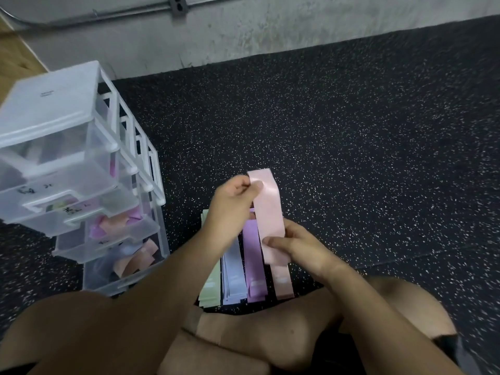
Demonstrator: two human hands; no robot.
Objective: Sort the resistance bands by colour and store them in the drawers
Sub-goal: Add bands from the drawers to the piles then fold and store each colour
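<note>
A light pink resistance band (267, 209) is held flat above the floor between both hands. My left hand (232, 204) pinches its far end; my right hand (297, 244) grips its near end. Below them on the floor lie sorted rows of bands: green (209, 289), pale blue (232, 277), purple (253, 263) and a peach-pink pile (282, 282). A clear plastic drawer unit (81, 169) stands at the left with several drawers pulled partly out. Pink, purple and peach bands (116, 224) show in the lower drawers.
Black speckled rubber flooring (351, 158) spreads all around. A grey concrete wall (243, 28) with a conduit and an outlet runs along the back. My folded legs (243, 339) fill the bottom of the view, just behind the rows of bands.
</note>
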